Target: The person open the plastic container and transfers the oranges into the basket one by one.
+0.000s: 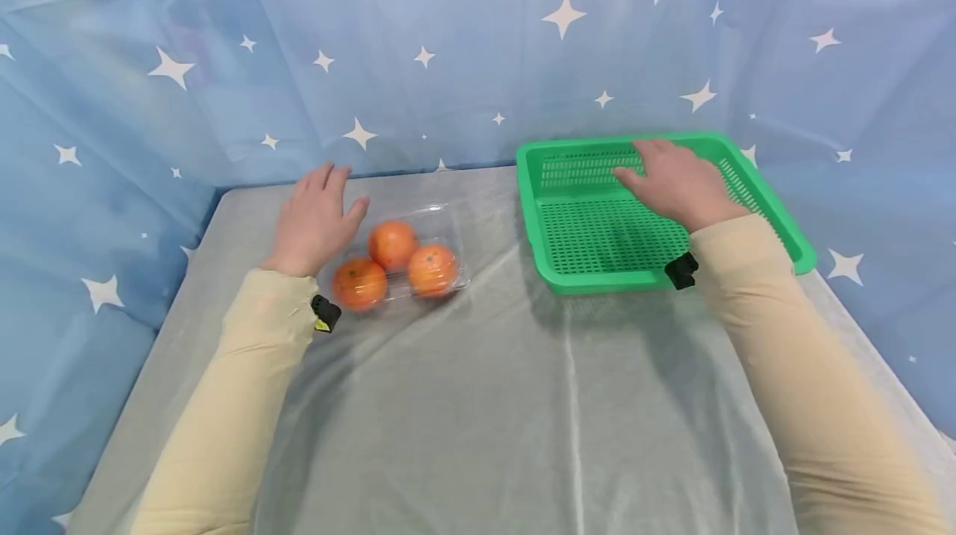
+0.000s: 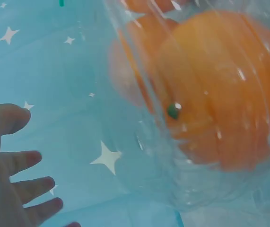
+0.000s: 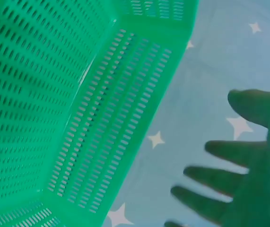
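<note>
Left hand [image 1: 314, 216], grip loose with fingers spread and straight, holds nothing, hovers at the left edge of a clear plastic clamshell tray [image 1: 448, 224] on the tabletop [image 1: 478, 402]; whether the thumb touches the tray cannot be told. Tray holds three oranges: front-left orange [image 1: 359, 284], back orange [image 1: 392, 244], right orange [image 1: 432, 269], all packed close and touching one another. Tray sits left of centre, near the rear of the tabletop. Right of it, apart from it, a green perforated plastic basket [image 1: 575, 274] sits at rear right, nothing inside but the right hand [image 1: 675, 182], which is over the basket's far part, palm down, fingers straight and relaxed, grip open, holding nothing; contact with the basket floor is not clear. Cream sleeves [image 1: 799, 369] cover both forearms, with a black wrist clip on each. Grey plastic sheet covers the tabletop; blue starred backdrop [image 1: 448, 54] closes off the rear and both sides. Nothing lies between tray and basket. Left wrist view adds a close look at one orange [image 2: 220, 90] through the clear tray wall [image 2: 144, 118], green stem dot visible, with left fingers [image 2: 28, 161] spread and clear of the plastic. Right wrist view adds the basket's slotted corner wall [image 3: 111, 123] from inside, with right fingers [image 3: 229, 153] spread, shaded green, against the starred backdrop; the head view hides those fingertips' underside.
</note>
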Tool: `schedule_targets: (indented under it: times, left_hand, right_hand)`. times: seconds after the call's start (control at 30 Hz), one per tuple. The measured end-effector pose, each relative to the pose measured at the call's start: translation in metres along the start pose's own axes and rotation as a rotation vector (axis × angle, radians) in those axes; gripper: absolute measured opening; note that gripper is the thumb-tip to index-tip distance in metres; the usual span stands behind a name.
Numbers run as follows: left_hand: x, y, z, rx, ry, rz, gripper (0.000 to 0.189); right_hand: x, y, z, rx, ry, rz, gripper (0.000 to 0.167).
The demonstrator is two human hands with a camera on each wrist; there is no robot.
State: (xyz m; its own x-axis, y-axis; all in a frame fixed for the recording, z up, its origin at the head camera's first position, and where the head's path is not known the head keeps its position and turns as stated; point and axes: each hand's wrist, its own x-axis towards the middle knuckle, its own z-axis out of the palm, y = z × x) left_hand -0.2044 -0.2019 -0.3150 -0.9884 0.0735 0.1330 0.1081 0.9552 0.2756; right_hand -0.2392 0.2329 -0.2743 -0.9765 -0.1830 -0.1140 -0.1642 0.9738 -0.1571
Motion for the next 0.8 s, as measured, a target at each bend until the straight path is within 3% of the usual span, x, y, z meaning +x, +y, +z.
schedule_targets:
  times: [0.17, 0.33, 0.57, 0.8]
  left_hand:
    - [-0.006, 0.004, -0.006, -0.065, 0.114, 0.026, 0.036]
    - [-0.022, 0.004, -0.006, -0.142, 0.19, 0.046, 0.032]
    - [-0.049, -0.002, -0.002, -0.255, 0.182, -0.031, 0.044]
    - [-0.066, -0.014, 0.012, -0.532, 0.177, -0.105, 0.051]
  right_hand:
    - [-0.004, -0.013, 0.001, 0.071, 0.155, -0.052, 0.061]
    - [-0.008, -0.03, 0.008, 0.217, 0.256, -0.119, 0.05]
    - [-0.01, -0.057, 0.025, 0.397, 0.336, -0.181, 0.044]
    - [-0.013, -0.086, 0.048, 0.58, 0.38, -0.213, 0.042]
